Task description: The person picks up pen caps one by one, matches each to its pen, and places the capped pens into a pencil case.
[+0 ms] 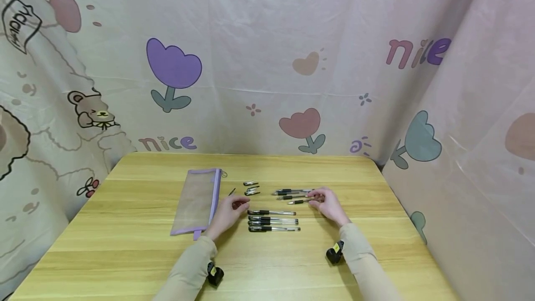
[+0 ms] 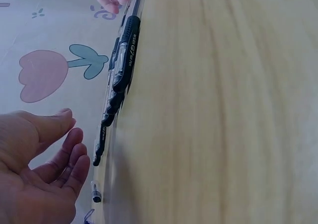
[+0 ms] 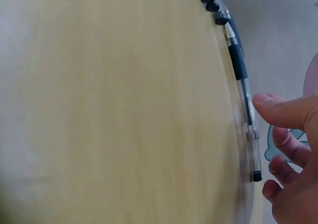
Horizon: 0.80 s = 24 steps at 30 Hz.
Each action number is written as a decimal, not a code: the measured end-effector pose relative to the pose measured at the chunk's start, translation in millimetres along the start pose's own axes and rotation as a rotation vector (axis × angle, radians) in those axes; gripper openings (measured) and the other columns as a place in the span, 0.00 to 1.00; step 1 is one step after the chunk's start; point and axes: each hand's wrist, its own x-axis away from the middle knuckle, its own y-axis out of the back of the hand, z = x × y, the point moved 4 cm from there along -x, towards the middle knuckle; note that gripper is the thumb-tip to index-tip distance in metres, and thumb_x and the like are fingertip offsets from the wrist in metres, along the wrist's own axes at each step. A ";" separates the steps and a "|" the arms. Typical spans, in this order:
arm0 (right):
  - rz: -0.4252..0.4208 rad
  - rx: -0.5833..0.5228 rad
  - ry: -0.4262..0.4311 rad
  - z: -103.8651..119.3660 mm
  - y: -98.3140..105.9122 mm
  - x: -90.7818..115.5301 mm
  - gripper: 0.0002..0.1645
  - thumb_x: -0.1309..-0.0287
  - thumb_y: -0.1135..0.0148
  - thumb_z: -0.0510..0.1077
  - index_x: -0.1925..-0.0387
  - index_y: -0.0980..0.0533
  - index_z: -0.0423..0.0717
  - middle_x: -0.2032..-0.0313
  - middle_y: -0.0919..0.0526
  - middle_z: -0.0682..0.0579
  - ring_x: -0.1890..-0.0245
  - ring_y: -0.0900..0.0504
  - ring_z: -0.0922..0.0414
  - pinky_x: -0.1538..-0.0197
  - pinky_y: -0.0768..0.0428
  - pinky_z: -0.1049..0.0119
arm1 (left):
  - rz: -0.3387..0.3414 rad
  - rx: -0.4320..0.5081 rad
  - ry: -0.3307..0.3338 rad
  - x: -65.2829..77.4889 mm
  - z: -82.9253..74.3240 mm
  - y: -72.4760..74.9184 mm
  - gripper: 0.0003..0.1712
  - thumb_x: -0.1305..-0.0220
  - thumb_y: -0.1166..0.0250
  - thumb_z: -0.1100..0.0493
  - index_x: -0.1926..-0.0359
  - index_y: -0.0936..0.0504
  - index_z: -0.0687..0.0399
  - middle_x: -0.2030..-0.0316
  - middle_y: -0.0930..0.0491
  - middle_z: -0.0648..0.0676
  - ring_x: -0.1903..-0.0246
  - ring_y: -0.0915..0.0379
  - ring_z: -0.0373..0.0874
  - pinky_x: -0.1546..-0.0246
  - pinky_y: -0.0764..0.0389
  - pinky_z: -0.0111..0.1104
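In the head view, my left hand (image 1: 227, 215) is over the table by the purple-edged mesh pouch (image 1: 194, 203). The left wrist view shows its thumb and fingers bent with a gap and nothing between them. Small pen caps (image 1: 251, 193) lie just beyond it. To its right, several capped black gel pens (image 1: 273, 229) lie in a stack of rows. Beyond them are several uncapped pens (image 1: 297, 202), tips to the left. My right hand (image 1: 328, 204) is at their right ends; in the right wrist view its thumb is beside an uncapped pen (image 3: 238, 62), fingers spread and loosely bent.
The light wooden table (image 1: 125, 254) meets a patterned cloth (image 1: 251, 59) at its back and sides. A purple zipper edge (image 1: 216, 189) runs along the pouch's right side, with a small loop at its top. Each wrist wears a black camera.
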 end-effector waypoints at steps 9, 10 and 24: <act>-0.002 0.049 -0.012 -4.6 -1.3 -3.1 0.13 0.48 0.30 0.31 0.59 0.15 0.42 0.56 0.18 0.43 0.56 0.21 0.50 0.48 0.22 0.54 | -0.007 -0.002 -0.037 -0.2 4.7 -0.1 0.11 0.39 0.32 0.69 0.55 0.13 0.65 0.66 0.14 0.55 0.68 0.24 0.38 0.65 0.24 0.24; -0.003 0.052 -0.012 -4.9 -1.1 -3.3 0.13 0.48 0.30 0.31 0.59 0.15 0.42 0.56 0.18 0.43 0.56 0.21 0.50 0.48 0.22 0.54 | -0.005 -0.003 -0.038 0.1 4.6 0.2 0.11 0.39 0.32 0.69 0.55 0.13 0.65 0.67 0.14 0.55 0.68 0.25 0.37 0.65 0.24 0.24; -0.013 0.101 -0.066 -6.0 0.4 -4.4 0.10 0.46 0.30 0.32 0.61 0.14 0.44 0.55 0.18 0.44 0.54 0.21 0.49 0.45 0.24 0.49 | -0.011 -0.005 -0.031 1.9 4.7 0.0 0.11 0.38 0.32 0.68 0.54 0.13 0.64 0.66 0.14 0.54 0.67 0.24 0.39 0.65 0.24 0.25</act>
